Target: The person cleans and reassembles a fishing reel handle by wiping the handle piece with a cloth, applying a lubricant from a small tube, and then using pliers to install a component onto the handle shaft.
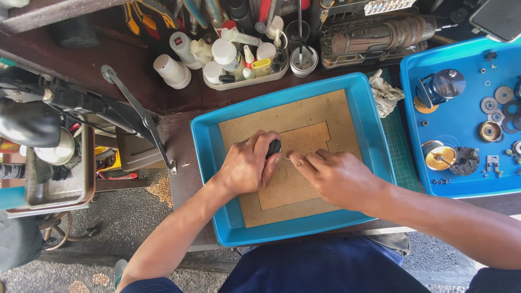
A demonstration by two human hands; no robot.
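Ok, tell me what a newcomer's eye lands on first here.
The two hands meeting mid-frame over the brown mat in the blue tray: the left hand wraps a black-handled tool, the right hand pinches something small at its tip. At the right, a second blue tray holds scattered metal discs and washers, and white bottles crowd the top.

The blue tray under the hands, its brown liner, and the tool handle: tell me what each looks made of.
Blue tray: probably moulded plastic, with a smooth, even colour and rounded rim. Brown liner: likely rubber or fibre mat, matte with a fine dotted texture. Tool handle in the left hand: dark and slightly glossy, plastic or rubber; I cannot tell which.
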